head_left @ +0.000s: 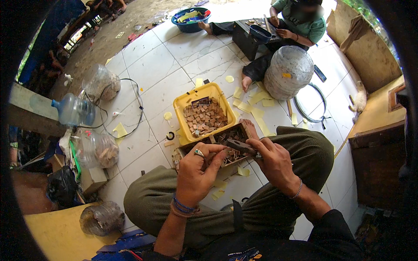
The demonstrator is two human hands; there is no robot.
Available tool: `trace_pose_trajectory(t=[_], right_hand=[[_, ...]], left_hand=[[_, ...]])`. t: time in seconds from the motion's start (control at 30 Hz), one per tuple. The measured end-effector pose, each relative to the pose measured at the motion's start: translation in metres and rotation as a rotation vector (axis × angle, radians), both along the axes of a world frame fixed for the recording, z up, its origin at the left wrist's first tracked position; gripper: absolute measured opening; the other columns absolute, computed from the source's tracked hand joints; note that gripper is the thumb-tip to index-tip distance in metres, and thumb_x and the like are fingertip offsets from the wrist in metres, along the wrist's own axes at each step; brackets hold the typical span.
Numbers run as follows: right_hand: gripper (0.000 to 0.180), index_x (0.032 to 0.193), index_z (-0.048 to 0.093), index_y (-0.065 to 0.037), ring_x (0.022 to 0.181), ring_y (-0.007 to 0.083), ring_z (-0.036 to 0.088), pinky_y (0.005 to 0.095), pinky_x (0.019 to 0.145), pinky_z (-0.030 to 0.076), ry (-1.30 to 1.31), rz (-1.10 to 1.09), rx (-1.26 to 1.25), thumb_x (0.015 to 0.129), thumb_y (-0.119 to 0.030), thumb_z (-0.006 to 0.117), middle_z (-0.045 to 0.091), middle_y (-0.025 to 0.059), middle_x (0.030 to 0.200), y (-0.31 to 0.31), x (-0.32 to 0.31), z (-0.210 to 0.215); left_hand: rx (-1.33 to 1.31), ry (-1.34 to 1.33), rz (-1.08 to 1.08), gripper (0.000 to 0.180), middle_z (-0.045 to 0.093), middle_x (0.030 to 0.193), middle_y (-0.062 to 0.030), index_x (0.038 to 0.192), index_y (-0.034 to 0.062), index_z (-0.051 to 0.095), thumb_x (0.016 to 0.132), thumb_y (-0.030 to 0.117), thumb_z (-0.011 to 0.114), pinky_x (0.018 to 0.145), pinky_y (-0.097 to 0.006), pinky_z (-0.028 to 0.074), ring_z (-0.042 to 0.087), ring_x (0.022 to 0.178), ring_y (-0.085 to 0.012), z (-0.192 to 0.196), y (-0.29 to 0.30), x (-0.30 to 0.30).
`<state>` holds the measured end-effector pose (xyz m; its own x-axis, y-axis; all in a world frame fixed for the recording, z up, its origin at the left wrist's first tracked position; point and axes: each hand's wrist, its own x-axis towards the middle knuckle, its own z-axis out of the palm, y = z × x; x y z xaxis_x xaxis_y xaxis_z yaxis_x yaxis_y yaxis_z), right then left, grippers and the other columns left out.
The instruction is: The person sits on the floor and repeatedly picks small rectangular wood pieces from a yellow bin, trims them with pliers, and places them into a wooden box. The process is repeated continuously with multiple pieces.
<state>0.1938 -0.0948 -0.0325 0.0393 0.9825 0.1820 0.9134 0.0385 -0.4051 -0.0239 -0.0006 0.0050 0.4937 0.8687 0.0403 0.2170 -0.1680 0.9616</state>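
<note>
My right hand (275, 162) is closed around a dark, worn metal tool (240, 147) that looks like pliers, its head pointing left. Thumb and fingers of my left hand (198, 168) are pinched together close to the tool's tip; whatever sits between them is too small to make out. Both hands are over a wooden box with compartments (227, 131), which holds small dark and brown bits and is partly hidden by my hands. Just beyond it stands a yellow plastic tub (178, 109) with many small brown wooden pieces (207, 115) in it.
My crossed legs flank the box. Yellow paper scraps (257, 114) litter the white tiles. Ahead right, another person (300, 24) sits at a dark box (244, 41) beside a large cloudy plastic jug (291, 71). Plastic bottles (82, 109) and a looped cable (140, 102) are left; a cat (359, 98) lies right.
</note>
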Motion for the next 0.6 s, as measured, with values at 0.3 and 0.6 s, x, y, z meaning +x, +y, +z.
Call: trace_pose_trajectory(t=[0.3,0.6], right_hand=[[0.054,0.136,0.058,-0.012,0.081,0.0318,0.066,0.0427,0.071,0.054,0.051,0.027,-0.07,0.084,-0.004,0.073,0.063,0.0117,0.101,-0.0003,-0.0037,-0.0062],[0.049,0.135,0.058,-0.01,0.086,0.0304,0.068,0.0418,0.073,0.054,0.047,0.05,-0.11,0.088,-0.005,0.071,0.064,0.011,0.103,0.0005,-0.0053,-0.0054]], left_hand=[[0.178,0.161,0.05,0.016,0.072,0.101,-0.0127,0.11,0.0005,0.073,0.098,0.011,0.073,0.078,-0.032,0.055,0.071,0.089,-0.0195,0.0026,-0.0028,0.0011],[0.097,0.155,0.059,0.019,0.072,0.101,-0.0135,0.111,-0.0002,0.073,0.099,0.015,0.072,0.079,-0.034,0.055,0.071,0.088,-0.0212,0.0024,-0.0029,0.0004]])
